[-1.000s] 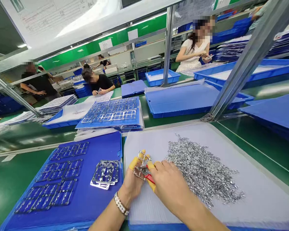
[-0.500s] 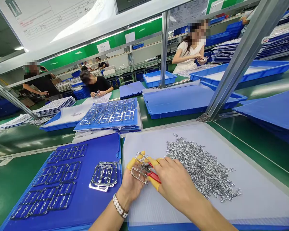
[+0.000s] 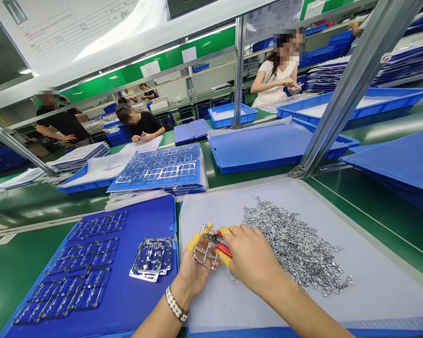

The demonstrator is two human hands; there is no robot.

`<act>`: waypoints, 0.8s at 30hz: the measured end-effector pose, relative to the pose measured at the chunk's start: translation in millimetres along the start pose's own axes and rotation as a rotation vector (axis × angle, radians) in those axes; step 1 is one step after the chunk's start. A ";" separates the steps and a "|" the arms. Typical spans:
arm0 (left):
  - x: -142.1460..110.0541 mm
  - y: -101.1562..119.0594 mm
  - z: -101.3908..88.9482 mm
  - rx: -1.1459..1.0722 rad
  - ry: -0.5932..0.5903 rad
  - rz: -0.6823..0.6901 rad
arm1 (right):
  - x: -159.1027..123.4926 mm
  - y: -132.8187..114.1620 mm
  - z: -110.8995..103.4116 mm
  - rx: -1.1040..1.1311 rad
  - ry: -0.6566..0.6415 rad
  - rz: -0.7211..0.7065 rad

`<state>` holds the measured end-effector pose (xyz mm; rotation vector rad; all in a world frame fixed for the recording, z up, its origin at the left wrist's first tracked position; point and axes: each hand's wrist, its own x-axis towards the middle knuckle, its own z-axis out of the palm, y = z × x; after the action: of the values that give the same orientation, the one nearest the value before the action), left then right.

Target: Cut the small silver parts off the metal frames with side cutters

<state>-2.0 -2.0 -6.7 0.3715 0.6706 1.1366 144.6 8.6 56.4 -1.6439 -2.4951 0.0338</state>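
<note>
My left hand (image 3: 193, 265), with yellow finger covers, is closed on a shiny metal frame (image 3: 205, 257) that has small parts inside its openings. In my right hand (image 3: 252, 253) are red-handled pliers (image 3: 223, 249), their jaws at the upper part of the frame; the exact contact is hidden by fingers. Beside my right hand lies a large heap of small silvery metal pieces (image 3: 292, 244) on a white sheet (image 3: 356, 230). To the left of my left hand, a small stack of metal frames (image 3: 151, 258) rests on a blue board (image 3: 127, 291).
Several rows of metal frames (image 3: 81, 253) lie on the blue board's left side. Behind stands a stack of boards with frames (image 3: 162, 164). A slanted metal post (image 3: 338, 103) rises at the right, near a blue tray (image 3: 254, 150). Co-workers (image 3: 144, 124) are across the bench.
The pliers and my right hand have shifted slightly up and left along the frame. A few small metal pieces now show on the sheet below my right hand.
</note>
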 end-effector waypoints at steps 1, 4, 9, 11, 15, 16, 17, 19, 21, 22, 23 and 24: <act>-0.1 -0.2 -0.2 0.006 0.000 0.002 | 0.0 0.1 -0.1 -0.001 0.000 -0.002; 0.4 -1.5 -1.9 0.022 0.000 0.006 | 0.5 0.5 -0.2 -0.006 -0.002 -0.006; 1.1 -4.0 -5.5 0.064 0.047 0.029 | 1.1 -2.2 -3.6 -0.039 -0.017 -0.015; 0.5 -3.8 -5.0 0.075 0.064 0.032 | -0.2 -3.2 -5.3 -0.062 -0.005 -0.024; -1.2 0.3 0.1 0.072 0.043 0.017 | -8.5 1.8 -3.1 -0.081 0.068 -0.029; -1.6 2.0 1.6 0.060 0.017 0.000 | -11.3 4.6 -1.2 -0.075 0.081 -0.024; -1.9 3.8 2.9 0.045 -0.016 -0.024 | -14.2 7.8 1.0 -0.068 0.088 -0.016; -2.4 7.0 4.5 0.018 -0.085 -0.072 | -18.9 13.3 5.6 -0.059 0.083 0.006; -2.7 9.1 5.0 0.004 -0.130 -0.104 | -21.6 16.3 9.1 -0.056 0.063 0.017; -2.8 9.6 4.9 0.002 -0.139 -0.112 | -22.2 16.6 10.3 -0.053 0.053 0.020; -2.9 9.7 4.7 0.001 -0.142 -0.116 | -22.2 16.2 11.0 -0.048 0.042 0.021; -2.9 9.5 4.4 0.002 -0.142 -0.118 | -22.0 15.4 11.2 -0.043 0.032 0.021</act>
<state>-6.5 -0.7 3.1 0.4055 0.5617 0.9882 165.5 -4.7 41.2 -1.6739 -2.4711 -0.0433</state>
